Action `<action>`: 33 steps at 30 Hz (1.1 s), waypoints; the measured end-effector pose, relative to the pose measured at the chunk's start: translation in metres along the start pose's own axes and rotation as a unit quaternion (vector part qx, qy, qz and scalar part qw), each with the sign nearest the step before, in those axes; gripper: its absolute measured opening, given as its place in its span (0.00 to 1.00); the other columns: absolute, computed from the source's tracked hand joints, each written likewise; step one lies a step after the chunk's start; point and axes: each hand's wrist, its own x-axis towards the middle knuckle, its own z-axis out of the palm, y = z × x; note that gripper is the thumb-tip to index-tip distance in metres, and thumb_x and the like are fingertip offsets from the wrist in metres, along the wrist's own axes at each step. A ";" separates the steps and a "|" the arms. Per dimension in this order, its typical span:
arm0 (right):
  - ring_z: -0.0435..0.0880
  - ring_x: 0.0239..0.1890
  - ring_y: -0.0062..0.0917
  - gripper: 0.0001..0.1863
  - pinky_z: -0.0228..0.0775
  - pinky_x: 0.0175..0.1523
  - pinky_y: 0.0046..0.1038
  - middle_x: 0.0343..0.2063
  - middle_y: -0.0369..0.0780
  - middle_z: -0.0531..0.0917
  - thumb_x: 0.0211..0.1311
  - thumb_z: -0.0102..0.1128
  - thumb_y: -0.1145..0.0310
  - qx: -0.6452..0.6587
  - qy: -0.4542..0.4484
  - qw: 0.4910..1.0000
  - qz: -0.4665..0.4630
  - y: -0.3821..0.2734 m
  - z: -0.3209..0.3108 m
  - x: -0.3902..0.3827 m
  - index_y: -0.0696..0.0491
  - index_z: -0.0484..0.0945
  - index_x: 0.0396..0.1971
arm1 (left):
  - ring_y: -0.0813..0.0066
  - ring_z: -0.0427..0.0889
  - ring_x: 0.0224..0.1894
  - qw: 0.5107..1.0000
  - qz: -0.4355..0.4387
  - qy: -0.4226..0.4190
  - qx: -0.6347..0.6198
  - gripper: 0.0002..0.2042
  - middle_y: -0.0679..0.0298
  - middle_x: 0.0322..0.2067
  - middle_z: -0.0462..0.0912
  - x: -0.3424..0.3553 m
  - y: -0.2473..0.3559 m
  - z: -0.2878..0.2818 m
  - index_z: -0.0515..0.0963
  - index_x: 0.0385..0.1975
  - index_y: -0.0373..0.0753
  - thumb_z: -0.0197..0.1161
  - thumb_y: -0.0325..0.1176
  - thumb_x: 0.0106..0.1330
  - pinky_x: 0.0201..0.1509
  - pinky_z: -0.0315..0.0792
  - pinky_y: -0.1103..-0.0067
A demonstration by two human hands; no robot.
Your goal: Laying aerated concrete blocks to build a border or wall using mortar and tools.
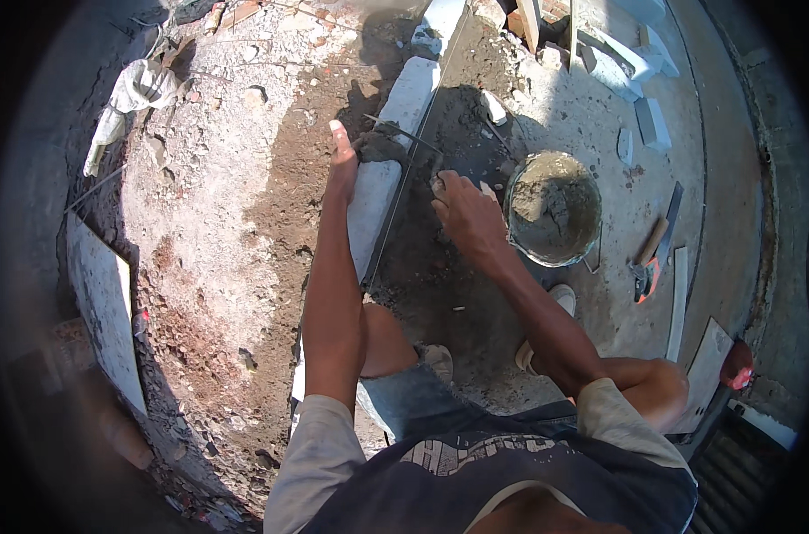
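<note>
My right hand (469, 214) is closed round the handle of a trowel (409, 135). The trowel's thin blade reaches left across a row of pale blocks, over a lump of wet grey mortar (380, 148) between two of them. On the other side of the row, my left hand (340, 158) is held against the mortar's left edge, with a digit stretched out and the other fingers mostly hidden. The nearer white block (373, 200) and the farther white block (410, 96) lie in line, with a taut string (388, 222) along their right side.
A bucket of mortar (554, 209) stands right of my right hand. Farther right lie a handsaw (662, 240), a pale strip (678, 303) and white block offcuts (652, 123). Rough rubble ground (209, 196) spreads left, with a white sack (142, 86) and a leaning board (106, 298).
</note>
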 end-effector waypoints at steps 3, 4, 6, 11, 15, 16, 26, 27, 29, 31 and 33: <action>0.83 0.37 0.48 0.17 0.76 0.39 0.48 0.37 0.48 0.80 0.62 0.61 0.65 0.023 -0.006 0.999 0.042 -0.002 0.008 -0.012 0.53 0.67 0.46 | 0.55 0.67 0.66 0.999 -0.010 -0.038 0.026 0.41 0.41 0.62 0.69 -0.022 0.015 0.015 0.68 0.63 0.33 0.42 0.68 0.67 0.66 0.64 0.68; 0.84 0.38 0.49 0.17 0.76 0.40 0.48 0.37 0.48 0.80 0.62 0.61 0.65 0.011 -0.046 0.997 0.063 -0.001 0.013 -0.016 0.53 0.67 0.46 | 0.55 0.67 0.66 0.999 -0.012 -0.041 0.027 0.41 0.41 0.62 0.69 -0.021 0.014 0.019 0.68 0.63 0.33 0.42 0.68 0.67 0.66 0.64 0.68; 0.84 0.38 0.49 0.18 0.76 0.40 0.48 0.37 0.48 0.80 0.62 0.62 0.65 0.013 -0.063 0.995 0.073 -0.010 0.018 -0.014 0.54 0.67 0.46 | 0.56 0.66 0.67 0.998 -0.002 -0.040 0.045 0.43 0.41 0.63 0.69 -0.008 0.027 0.017 0.67 0.64 0.33 0.41 0.69 0.66 0.67 0.63 0.69; 0.84 0.41 0.50 0.18 0.76 0.44 0.48 0.39 0.49 0.81 0.62 0.62 0.63 0.051 -0.014 0.997 0.056 -0.007 0.008 -0.007 0.55 0.67 0.45 | 0.57 0.64 0.69 0.996 -0.019 -0.040 0.078 0.45 0.40 0.63 0.67 -0.012 0.014 0.008 0.65 0.66 0.33 0.37 0.71 0.66 0.69 0.60 0.71; 0.84 0.41 0.48 0.20 0.75 0.44 0.46 0.37 0.49 0.81 0.64 0.60 0.59 0.151 -0.044 0.982 0.106 -0.001 0.015 -0.011 0.57 0.72 0.48 | 0.57 0.66 0.67 0.981 -0.043 -0.003 0.191 0.48 0.42 0.62 0.69 -0.021 0.013 -0.005 0.63 0.66 0.30 0.33 0.73 0.66 0.69 0.59 0.71; 0.85 0.40 0.46 0.21 0.75 0.43 0.45 0.36 0.48 0.81 0.65 0.58 0.58 0.267 -0.008 0.955 0.129 -0.004 0.012 -0.025 0.58 0.73 0.49 | 0.57 0.67 0.66 0.973 -0.064 0.012 0.222 0.49 0.42 0.62 0.69 -0.019 0.023 -0.009 0.63 0.66 0.29 0.32 0.74 0.65 0.69 0.59 0.71; 0.66 0.17 0.17 0.24 0.64 0.21 0.23 0.21 0.33 0.69 0.72 0.41 0.43 0.826 -0.116 0.384 0.396 0.052 0.147 -0.032 0.50 0.70 0.43 | 0.59 0.68 0.64 0.955 0.132 0.009 0.265 0.47 0.49 0.61 0.71 -0.032 0.001 0.025 0.64 0.65 0.27 0.29 0.71 0.70 0.69 0.58 0.71; 0.66 0.17 0.17 0.24 0.64 0.21 0.23 0.21 0.33 0.69 0.72 0.41 0.42 0.826 -0.169 0.386 0.374 0.039 0.149 -0.025 0.50 0.70 0.42 | 0.59 0.68 0.64 0.954 0.126 0.007 0.273 0.47 0.49 0.61 0.71 -0.033 0.003 0.022 0.64 0.65 0.27 0.29 0.71 0.70 0.69 0.58 0.71; 0.66 0.16 0.18 0.24 0.65 0.21 0.23 0.21 0.33 0.68 0.72 0.40 0.41 0.814 -0.138 0.407 0.390 0.005 0.149 -0.027 0.50 0.69 0.39 | 0.61 0.67 0.65 0.954 0.105 -0.101 0.262 0.47 0.50 0.63 0.69 -0.030 0.011 0.016 0.62 0.66 0.27 0.28 0.70 0.70 0.70 0.57 0.73; 0.67 0.15 0.19 0.26 0.65 0.19 0.25 0.19 0.34 0.68 0.72 0.40 0.40 0.743 -0.192 0.489 0.415 -0.011 0.146 -0.056 0.52 0.68 0.37 | 0.62 0.67 0.65 0.956 0.074 -0.103 0.265 0.46 0.51 0.63 0.69 -0.029 0.017 0.004 0.62 0.66 0.27 0.28 0.69 0.71 0.70 0.57 0.73; 0.69 0.14 0.19 0.28 0.66 0.19 0.26 0.18 0.34 0.69 0.72 0.40 0.39 0.688 -0.241 0.551 0.407 -0.016 0.141 -0.101 0.53 0.69 0.37 | 0.63 0.67 0.65 0.958 0.040 -0.111 0.263 0.45 0.52 0.63 0.69 -0.031 0.018 -0.003 0.61 0.67 0.27 0.27 0.68 0.71 0.71 0.57 0.73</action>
